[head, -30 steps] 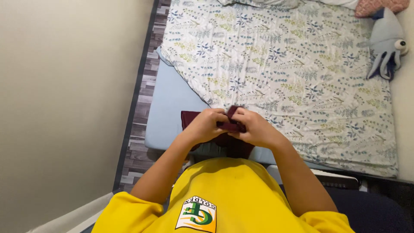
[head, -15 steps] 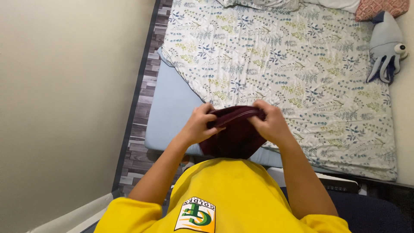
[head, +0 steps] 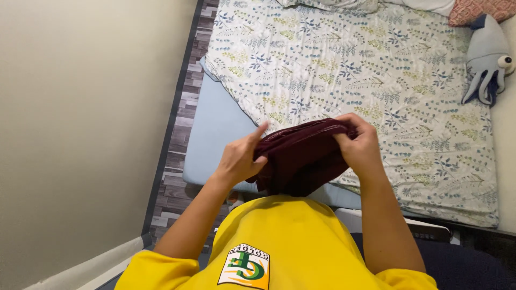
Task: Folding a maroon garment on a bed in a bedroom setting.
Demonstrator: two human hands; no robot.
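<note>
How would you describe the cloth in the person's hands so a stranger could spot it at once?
Start at the bed with its leaf-patterned sheet. At its near edge, just above the yellow shirt, the left hand and right hand hold a bunched dark maroon cloth between them. It is the only dark, plain fabric there, against the pale printed sheet and the grey plush toy.

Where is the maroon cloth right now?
In the head view, the maroon cloth is at centre, held between the left hand and right hand, over the near edge of the leaf-print sheet.
</note>
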